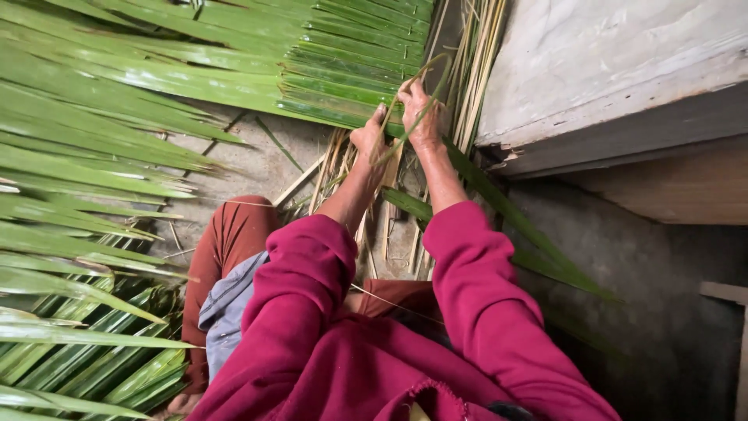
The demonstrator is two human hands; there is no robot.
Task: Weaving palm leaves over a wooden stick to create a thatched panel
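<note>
No packages, labels, signs or screens are to be seen in the head view. No printed or marked surface of any kind is shown in it.
</note>
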